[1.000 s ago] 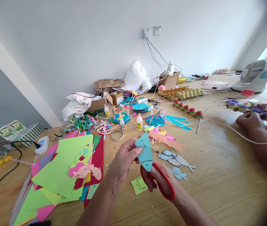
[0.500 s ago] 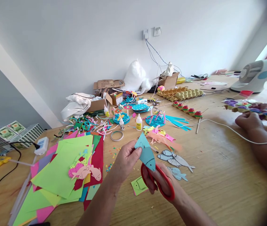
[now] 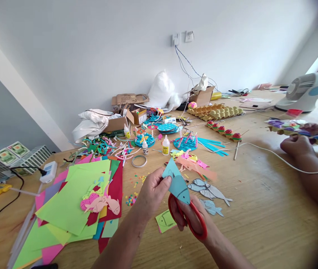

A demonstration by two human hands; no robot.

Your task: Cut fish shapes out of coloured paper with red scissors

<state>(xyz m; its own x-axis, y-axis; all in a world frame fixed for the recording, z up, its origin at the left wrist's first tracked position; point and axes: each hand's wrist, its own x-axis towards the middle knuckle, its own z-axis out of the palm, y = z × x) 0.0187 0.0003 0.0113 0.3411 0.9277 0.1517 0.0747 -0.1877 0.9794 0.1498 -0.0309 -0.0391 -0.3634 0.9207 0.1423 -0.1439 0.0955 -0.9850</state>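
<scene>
A blue paper piece (image 3: 179,184) with a fish drawn on it is pinched between the thumb and fingers of my left hand (image 3: 156,188). My right hand (image 3: 192,216) has its fingers through the handles of red scissors (image 3: 199,223); their blades are hidden behind the paper. Below the paper, a green paper piece (image 3: 165,221) with a drawn fish lies on the table. Grey-blue paper fish (image 3: 215,192) rest to the right of my right hand. Pink paper fish (image 3: 113,205) lie on a pile of coloured sheets (image 3: 63,209) at the left.
Glue bottles (image 3: 165,145) and a tape ring (image 3: 139,161) stand beyond my hands. Blue strips (image 3: 210,145) and egg cartons (image 3: 226,111) are further back. At the right, another person's hands (image 3: 299,147) hold a painted egg carton near a white cable and a fan (image 3: 304,89).
The blue paper has shifted slightly right and down and is turned a little, with my left hand moving along. The scissors stay at its lower edge.
</scene>
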